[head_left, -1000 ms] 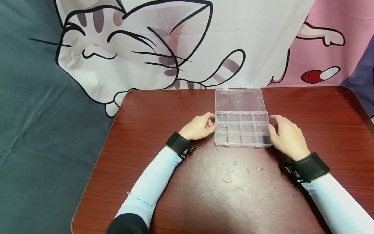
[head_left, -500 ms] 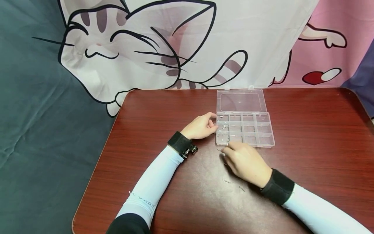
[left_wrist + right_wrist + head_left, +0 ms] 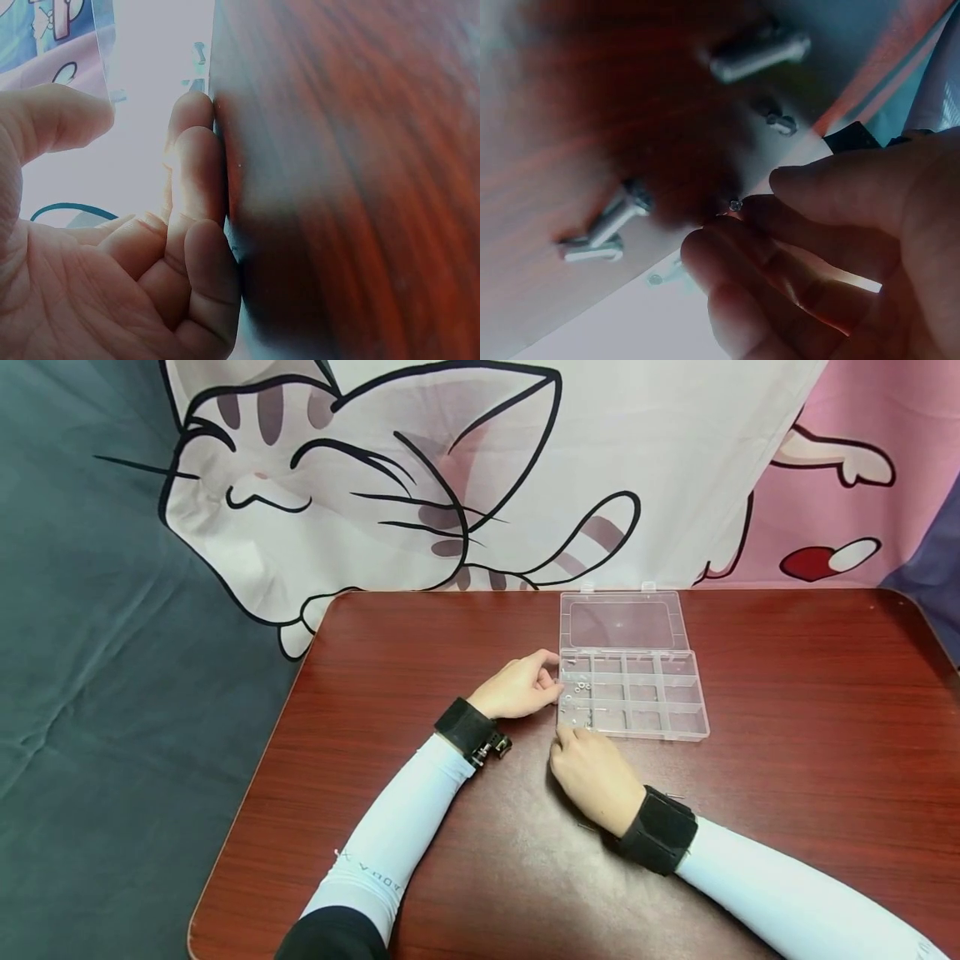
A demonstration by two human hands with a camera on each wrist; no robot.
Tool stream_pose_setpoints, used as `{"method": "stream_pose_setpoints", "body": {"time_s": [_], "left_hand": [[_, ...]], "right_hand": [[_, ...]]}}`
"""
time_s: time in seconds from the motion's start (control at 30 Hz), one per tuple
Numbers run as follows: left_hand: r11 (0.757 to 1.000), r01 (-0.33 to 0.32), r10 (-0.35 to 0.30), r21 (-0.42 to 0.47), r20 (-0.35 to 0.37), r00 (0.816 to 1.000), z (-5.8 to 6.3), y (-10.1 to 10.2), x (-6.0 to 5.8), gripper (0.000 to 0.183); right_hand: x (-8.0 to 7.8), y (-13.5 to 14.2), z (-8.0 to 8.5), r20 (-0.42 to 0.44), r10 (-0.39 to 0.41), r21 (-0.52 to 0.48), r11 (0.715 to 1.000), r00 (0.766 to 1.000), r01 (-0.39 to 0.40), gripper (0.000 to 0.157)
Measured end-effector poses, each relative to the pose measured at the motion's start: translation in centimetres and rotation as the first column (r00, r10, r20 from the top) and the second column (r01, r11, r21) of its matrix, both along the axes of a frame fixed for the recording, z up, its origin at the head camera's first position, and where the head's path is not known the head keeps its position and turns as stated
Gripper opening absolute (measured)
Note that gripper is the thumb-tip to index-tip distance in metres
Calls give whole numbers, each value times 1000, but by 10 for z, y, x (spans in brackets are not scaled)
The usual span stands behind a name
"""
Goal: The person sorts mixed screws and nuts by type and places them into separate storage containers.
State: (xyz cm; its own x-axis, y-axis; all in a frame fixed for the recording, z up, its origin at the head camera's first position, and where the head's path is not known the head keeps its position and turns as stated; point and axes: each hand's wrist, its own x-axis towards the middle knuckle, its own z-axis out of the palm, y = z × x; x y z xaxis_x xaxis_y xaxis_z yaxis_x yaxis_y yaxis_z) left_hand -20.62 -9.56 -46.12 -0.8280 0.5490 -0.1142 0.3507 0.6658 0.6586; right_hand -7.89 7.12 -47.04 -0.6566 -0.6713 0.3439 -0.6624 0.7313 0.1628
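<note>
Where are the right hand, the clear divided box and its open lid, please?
Right hand [image 3: 597,780], head view: back of the hand.
Clear divided box [image 3: 642,692], head view: floor of a bare compartment.
Open lid [image 3: 622,625], head view: middle of its panel.

Saw a clear rectangular plastic box [image 3: 643,705] on the reddish-brown wood-grain table [image 3: 810,710], with a clear flat plastic lid [image 3: 624,620] behind and silvery metal rings [image 3: 582,686] in left compartments. Found the bare left hand [image 3: 517,687] left of the box, the bare right hand [image 3: 600,781] before it, silvery metal screws [image 3: 759,58] nearby.
</note>
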Motion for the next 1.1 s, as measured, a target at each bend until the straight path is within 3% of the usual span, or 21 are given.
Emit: {"method": "stream_pose_setpoints", "body": {"time_s": [0.3, 0.8, 0.93, 1.1], "left_hand": [[999, -37, 37, -3, 13, 999, -2, 4, 0, 46], [989, -107, 107, -105, -7, 994, 4, 10, 8, 46], [990, -105, 105, -97, 1, 994, 5, 11, 8, 45], [991, -98, 99, -88, 4, 995, 5, 10, 7, 45]], "right_hand": [[-2, -2, -2, 32, -18, -20, 1000, 999, 18, 3], [-11, -6, 1, 104, 3, -95, 995, 995, 7, 16], [-14, -4, 3, 199, 18, -135, 991, 980, 9, 16], [-18, 5, 12, 335, 47, -188, 982, 941, 18, 19]]}}
